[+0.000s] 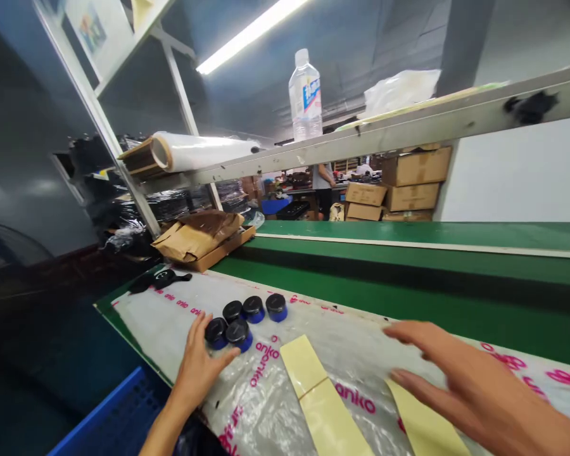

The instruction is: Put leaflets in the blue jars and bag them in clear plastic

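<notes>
Several small round black-and-blue containers [238,333] stand in a close group on a plastic-covered worktop printed with pink lettering. My left hand [200,362] is at the near left of this group, its thumb and fingers spread around the two closest ones. The fingertips seem to touch them, though firm contact is hard to make out. My right hand [460,380] hovers at the right, thumb and fingers apart, with nothing between them. Beneath it lies a pale yellow strip [425,418], partly hidden by the hand. Another yellow strip [325,399], with a crosswise seam, lies between my hands.
Behind the worktop runs a green conveyor belt [361,278]. A cardboard tray [223,248] with brown paper and a black paddle-shaped item [164,277] sit at the left. A shelf rail above carries a bottle [306,98] and film roll [204,152]. Below left is a blue crate [104,415].
</notes>
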`<state>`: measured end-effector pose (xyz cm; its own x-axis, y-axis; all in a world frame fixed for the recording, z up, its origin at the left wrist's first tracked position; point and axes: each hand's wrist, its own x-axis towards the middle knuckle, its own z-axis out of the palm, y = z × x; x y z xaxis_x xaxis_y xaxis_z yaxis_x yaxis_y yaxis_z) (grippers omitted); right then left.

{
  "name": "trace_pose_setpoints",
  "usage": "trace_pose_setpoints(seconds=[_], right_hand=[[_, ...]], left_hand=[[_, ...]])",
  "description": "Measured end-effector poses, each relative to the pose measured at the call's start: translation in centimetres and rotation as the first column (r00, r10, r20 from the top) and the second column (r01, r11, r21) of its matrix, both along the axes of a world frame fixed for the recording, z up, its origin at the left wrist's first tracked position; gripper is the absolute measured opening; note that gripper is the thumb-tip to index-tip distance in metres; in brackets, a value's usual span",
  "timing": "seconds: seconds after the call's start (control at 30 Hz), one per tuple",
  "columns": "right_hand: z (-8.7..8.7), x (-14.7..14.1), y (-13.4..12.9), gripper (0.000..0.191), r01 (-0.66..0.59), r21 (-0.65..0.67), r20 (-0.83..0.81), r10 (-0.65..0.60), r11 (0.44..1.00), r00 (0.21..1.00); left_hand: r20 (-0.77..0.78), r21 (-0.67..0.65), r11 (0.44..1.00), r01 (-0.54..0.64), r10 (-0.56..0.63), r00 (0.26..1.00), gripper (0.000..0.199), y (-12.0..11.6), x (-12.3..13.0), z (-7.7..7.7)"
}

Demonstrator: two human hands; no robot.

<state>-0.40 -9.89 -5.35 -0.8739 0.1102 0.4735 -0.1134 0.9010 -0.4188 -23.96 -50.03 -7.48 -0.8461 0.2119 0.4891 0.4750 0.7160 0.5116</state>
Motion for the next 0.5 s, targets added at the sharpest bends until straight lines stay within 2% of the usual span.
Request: trace_pose_setpoints(seconds=[0.07,0.13,0.2,0.27,0.33,0.4,0.5], right_hand=[[2.6,-6.0,-3.1,0.054,-0.180,0.029,0.087,0.177,0.983,0.980],[4.2,-12.1,-6.5,0.060,-0.312,0.087,0.114,0.301,0.946,0.947],[4.4,-17.5,-9.7,0.076,-0.395,0.172,0.178,0.366,0.903,0.914],[3.2,-21.5,-12.1,0.086,-0.427,0.230,0.216,0.382,0.874,0.898],[1.6,-24.0,-13.6,0.084,-0.467,0.243,0.239,0.414,0.850,0.878],[0.3,-25.2,-14.4,0.075,-0.497,0.246,0.234,0.446,0.832,0.864],[-0.3,-25.8,-15.0,0.063,-0.474,0.270,0.210,0.429,0.838,0.878]], left_hand=[[0.012,-0.082,0.996,0.045,-0.044,0.999,0.079,0.0,-0.5,-0.6],[0.030,-0.126,0.991,0.043,-0.039,0.999,0.083,0.3,-0.9,-0.8],[0.044,-0.149,0.989,0.023,-0.016,0.999,0.090,0.6,-1.2,-0.7],[0.020,-0.205,0.979,0.020,-0.017,1.000,0.093,0.9,-1.4,-0.5],[-0.029,-0.284,0.958,0.031,-0.041,0.999,0.091,1.4,-1.6,-0.2],[-0.044,-0.356,0.934,0.038,-0.057,0.997,0.088,2.1,-1.7,0.2],[0.013,-0.461,0.885,0.064,-0.066,0.998,0.091,2.9,-2.1,0.9]])
